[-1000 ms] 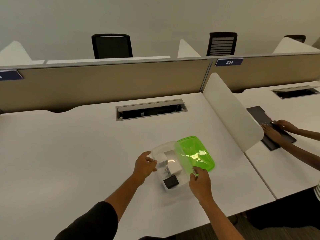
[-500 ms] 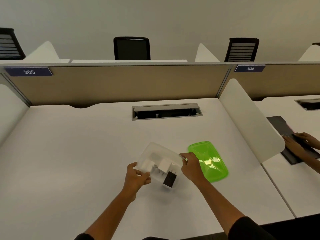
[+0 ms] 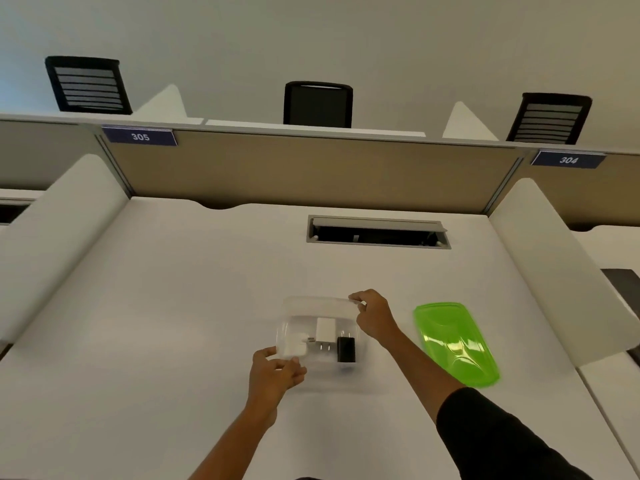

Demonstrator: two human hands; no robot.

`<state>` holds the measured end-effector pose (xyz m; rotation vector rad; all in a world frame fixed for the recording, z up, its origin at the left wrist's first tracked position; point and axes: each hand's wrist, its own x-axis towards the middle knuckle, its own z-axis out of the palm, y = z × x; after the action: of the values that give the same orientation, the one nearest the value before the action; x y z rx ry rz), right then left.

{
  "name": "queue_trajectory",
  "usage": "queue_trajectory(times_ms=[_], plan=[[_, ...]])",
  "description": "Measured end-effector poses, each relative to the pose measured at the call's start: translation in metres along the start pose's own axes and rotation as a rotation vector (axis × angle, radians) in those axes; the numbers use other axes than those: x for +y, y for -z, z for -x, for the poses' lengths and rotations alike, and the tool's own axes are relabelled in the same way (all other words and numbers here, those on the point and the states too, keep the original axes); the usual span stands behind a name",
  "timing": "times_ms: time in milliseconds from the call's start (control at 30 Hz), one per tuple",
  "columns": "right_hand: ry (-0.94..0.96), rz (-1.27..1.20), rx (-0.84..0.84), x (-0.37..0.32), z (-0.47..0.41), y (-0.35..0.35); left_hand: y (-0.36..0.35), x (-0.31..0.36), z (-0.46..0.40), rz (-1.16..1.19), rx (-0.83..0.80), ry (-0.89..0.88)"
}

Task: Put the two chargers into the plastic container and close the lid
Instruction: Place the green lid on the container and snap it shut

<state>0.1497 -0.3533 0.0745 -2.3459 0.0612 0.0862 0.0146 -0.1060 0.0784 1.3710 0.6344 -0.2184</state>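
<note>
A clear plastic container [image 3: 313, 302] sits on the white desk [image 3: 173, 306] in front of me. Inside it lie a white charger [image 3: 325, 328], a second white block with a prong [image 3: 294, 348] and a black charger [image 3: 346, 348]. My left hand [image 3: 275, 374] grips the container's near left corner. My right hand [image 3: 375, 317] pinches its far right rim. The green lid [image 3: 453, 344] lies flat on the desk to the right, apart from the container and touched by neither hand.
A cable slot [image 3: 377, 233] is set into the desk behind the container. White curved dividers stand at the left [image 3: 52, 244] and right [image 3: 554, 271]. A beige partition [image 3: 311, 168] closes the back. A dark object [image 3: 623, 282] shows past the right divider.
The container has turned and now sits apart from the lid, which lies alone to the right. My right hand went from the near edge to the far right rim. The view swung left.
</note>
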Motion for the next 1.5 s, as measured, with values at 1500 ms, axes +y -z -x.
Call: queue_trajectory(times_ms=[1500], plan=[[0.075,0.574,0.161,0.183,0.146,0.102,0.038,0.014,-0.017,-0.639,-0.041,-0.187]])
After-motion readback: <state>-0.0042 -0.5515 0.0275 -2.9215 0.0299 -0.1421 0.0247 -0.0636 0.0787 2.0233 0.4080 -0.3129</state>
